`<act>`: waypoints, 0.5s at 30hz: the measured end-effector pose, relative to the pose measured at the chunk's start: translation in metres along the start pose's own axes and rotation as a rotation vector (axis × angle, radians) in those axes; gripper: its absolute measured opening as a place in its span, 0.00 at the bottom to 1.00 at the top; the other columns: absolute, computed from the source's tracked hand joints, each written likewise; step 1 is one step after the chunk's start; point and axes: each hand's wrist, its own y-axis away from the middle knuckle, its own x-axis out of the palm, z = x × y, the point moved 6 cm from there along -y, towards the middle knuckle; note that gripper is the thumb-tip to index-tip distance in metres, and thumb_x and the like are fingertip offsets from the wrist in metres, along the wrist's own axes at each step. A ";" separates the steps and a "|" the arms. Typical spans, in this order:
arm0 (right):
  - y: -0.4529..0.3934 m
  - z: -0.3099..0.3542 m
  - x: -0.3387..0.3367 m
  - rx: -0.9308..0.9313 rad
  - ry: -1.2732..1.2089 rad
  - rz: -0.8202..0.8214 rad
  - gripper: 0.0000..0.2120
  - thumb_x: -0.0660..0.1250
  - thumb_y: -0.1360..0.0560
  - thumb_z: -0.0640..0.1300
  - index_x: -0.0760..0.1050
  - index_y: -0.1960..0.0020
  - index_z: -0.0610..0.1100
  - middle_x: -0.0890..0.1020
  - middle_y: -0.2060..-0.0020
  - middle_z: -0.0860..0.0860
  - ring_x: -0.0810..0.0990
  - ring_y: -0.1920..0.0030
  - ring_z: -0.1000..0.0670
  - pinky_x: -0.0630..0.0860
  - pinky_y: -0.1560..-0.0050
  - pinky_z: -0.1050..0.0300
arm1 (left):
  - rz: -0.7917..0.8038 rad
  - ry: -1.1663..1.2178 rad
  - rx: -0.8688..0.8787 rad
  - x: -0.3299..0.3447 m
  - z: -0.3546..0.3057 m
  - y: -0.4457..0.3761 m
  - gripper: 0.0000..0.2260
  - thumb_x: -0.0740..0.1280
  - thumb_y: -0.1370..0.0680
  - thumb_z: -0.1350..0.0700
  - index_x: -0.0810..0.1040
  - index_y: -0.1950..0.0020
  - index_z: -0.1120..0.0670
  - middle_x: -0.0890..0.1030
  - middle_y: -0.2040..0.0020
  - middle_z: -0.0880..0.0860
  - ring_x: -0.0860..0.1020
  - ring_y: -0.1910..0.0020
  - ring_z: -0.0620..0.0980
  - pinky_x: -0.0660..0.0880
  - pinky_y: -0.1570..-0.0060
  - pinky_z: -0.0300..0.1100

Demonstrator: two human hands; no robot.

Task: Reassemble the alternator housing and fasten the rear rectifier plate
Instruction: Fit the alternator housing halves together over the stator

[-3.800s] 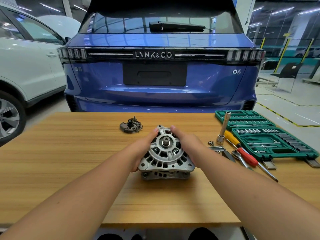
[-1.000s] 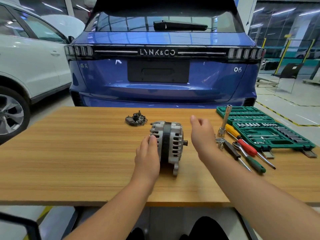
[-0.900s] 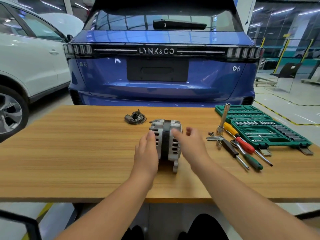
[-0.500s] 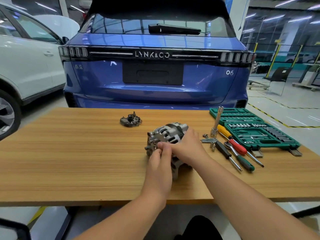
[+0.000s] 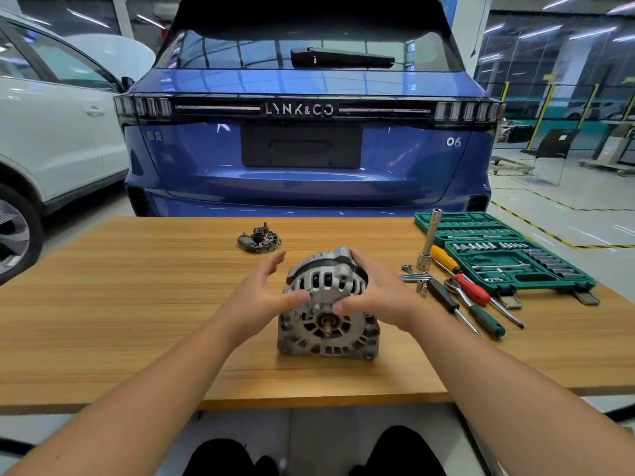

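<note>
- White car (image 5: 51, 132): far left, beyond the table (image 5: 103, 321); only its flank & a wheel show.
- Blue car (image 5: 309, 166): behind table, tailgate up, rear facing us.
- Rectifier plate (image 5: 258, 239): dark part w/ wiring, lying alone at table's far side, left of & behind the alternator, well apart from both our hands.
- Left hand (image 5: 263, 297): fingers spread & relaxed beside the housing's left flank; thumb tip rests on the front face, the other fingers stand off it. Not gripping.
- Alternator (image 5: 328, 304): mid-table, resting on the wood between our hands, shaft end toward us, tipped slightly up.
- Right hand (image 5: 379, 293): fingers curled over the housing's top right & far side, thumb on the front face near the shaft; this hand has the grasp.
- Loose bolts (image 5: 414, 277): just right of our right hand.
- Socket extension (image 5: 427, 240): upright next to bolts.
- Screwdrivers & ratchet (image 5: 464, 297): fanned out, handles black, red, yellow, green.
- Socket set (image 5: 508, 255): green case, open, far right.
</note>
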 end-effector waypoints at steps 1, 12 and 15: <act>0.001 -0.001 0.003 -0.024 -0.046 0.052 0.40 0.80 0.38 0.45 0.69 0.31 0.59 0.83 0.44 0.56 0.84 0.45 0.52 0.82 0.44 0.46 | 0.089 -0.006 0.001 0.005 0.001 -0.001 0.48 0.73 0.38 0.29 0.59 0.22 0.37 0.65 0.26 0.40 0.68 0.30 0.42 0.70 0.36 0.45; 0.023 -0.045 0.022 -0.100 -0.167 -0.139 0.54 0.72 0.40 0.76 0.54 0.21 0.64 0.72 0.30 0.63 0.73 0.32 0.61 0.74 0.37 0.62 | -0.006 0.232 0.075 0.035 0.024 0.021 0.47 0.72 0.37 0.27 0.56 0.22 0.32 0.67 0.29 0.33 0.70 0.35 0.28 0.76 0.46 0.32; 0.022 -0.042 0.020 -0.140 -0.133 -0.186 0.48 0.71 0.37 0.74 0.59 0.22 0.62 0.76 0.33 0.62 0.76 0.34 0.59 0.77 0.37 0.55 | -0.091 0.298 0.081 0.038 0.025 0.022 0.46 0.72 0.37 0.29 0.59 0.21 0.37 0.71 0.30 0.38 0.73 0.34 0.35 0.77 0.45 0.35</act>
